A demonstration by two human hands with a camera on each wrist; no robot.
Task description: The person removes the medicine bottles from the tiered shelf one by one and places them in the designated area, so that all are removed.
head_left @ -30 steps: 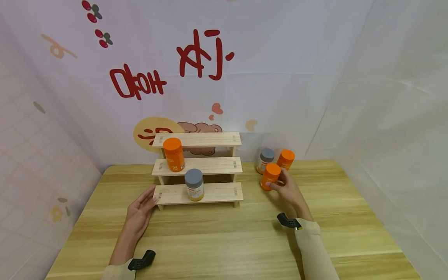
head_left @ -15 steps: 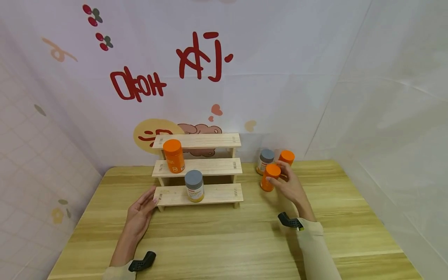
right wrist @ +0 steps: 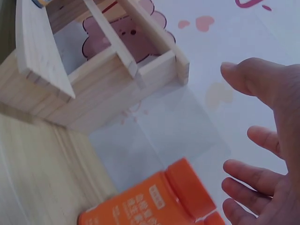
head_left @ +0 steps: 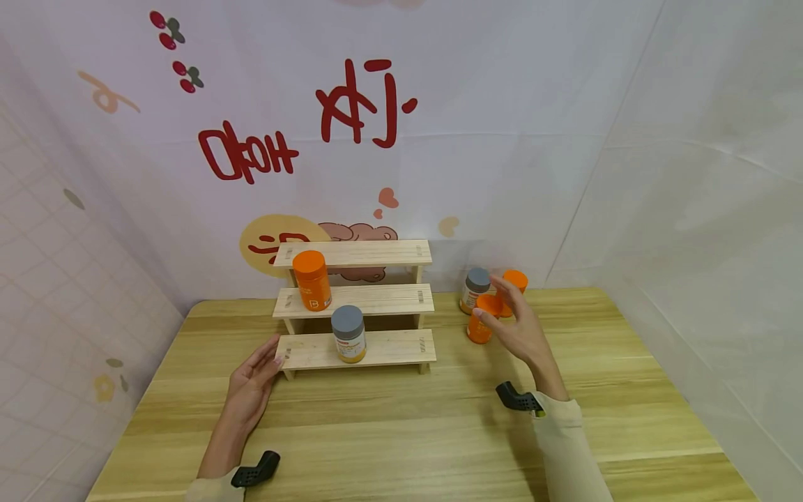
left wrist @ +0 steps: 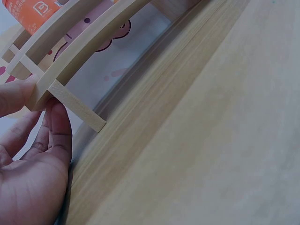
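Note:
My left hand (head_left: 251, 387) pinches the left end of the lowest board of a three-tier wooden display shelf (head_left: 401, 346). In the left wrist view the thumb (left wrist: 16, 96) lies on the board and the fingers are beneath it. On the middle tier stands an orange bottle (head_left: 314, 287); a grey-lidded jar (head_left: 350, 339) is on the lowest tier. Right of the shelf, my right hand (head_left: 519, 333) is spread beside and partly over an upright orange bottle (head_left: 479, 330). The right wrist view has this bottle (right wrist: 140, 201) apart from the loosely extended fingers.
Behind that bottle are a second grey-lidded jar (head_left: 475, 287) and another orange bottle (head_left: 516, 280), near the back edge. A printed white cloth (head_left: 502, 139) hangs behind the wood-grain table (head_left: 389, 432). The shelf's top tier (head_left: 370, 252) stands close to the cloth.
My right hand has let go of the near orange bottle; its fingers have spread and lifted from it. The bottle stays on the table. The left hand keeps its place on the shelf.

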